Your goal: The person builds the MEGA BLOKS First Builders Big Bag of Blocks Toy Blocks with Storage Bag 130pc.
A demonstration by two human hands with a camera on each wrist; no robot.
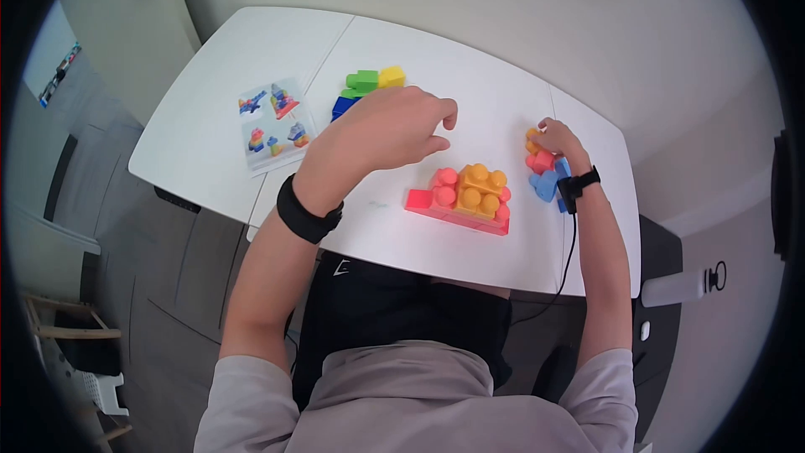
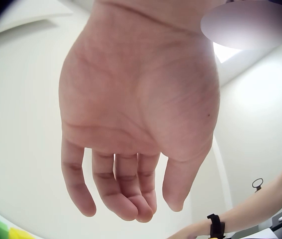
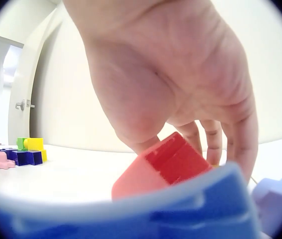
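My left hand [image 1: 381, 130] is raised over the table with loosely bent fingers and nothing in its grasp; the left wrist view shows its bare palm [image 2: 136, 94]. At the right, my right hand [image 1: 562, 138] has its thumb and fingers around an orange block [image 1: 532, 141], mostly hidden by the hand. Beside it lies a red block [image 1: 541, 162], which covers the thumb tip in the right wrist view [image 3: 166, 167]. Blue blocks [image 1: 545, 185] are just below. Between the hands stands an assembly of a long red base [image 1: 457, 216], red blocks and orange blocks [image 1: 480, 189].
Green [image 1: 362, 80], yellow [image 1: 392, 76] and dark blue blocks [image 1: 342, 106] sit beyond my left hand, which partly covers them. A picture sheet [image 1: 277, 126] lies at the left of the white table [image 1: 197, 130]. A cable [image 1: 570, 256] hangs from the right wrist.
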